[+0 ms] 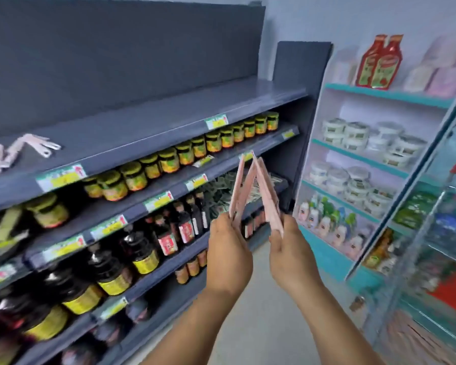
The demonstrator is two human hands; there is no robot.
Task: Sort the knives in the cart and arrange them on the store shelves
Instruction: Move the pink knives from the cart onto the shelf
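Shop shelves stand around you, and the dark top shelf (148, 119) is nearly bare, with a few pink knives (24, 150) lying at its left end. Your left hand (228, 252) grips one bunch of pink knives (241, 192) and your right hand (290, 256) grips another bunch (269, 197); the tips lean together up high. They look light, thin and stiff, and may slide apart, so hold each bunch tight low down, where your hands are now
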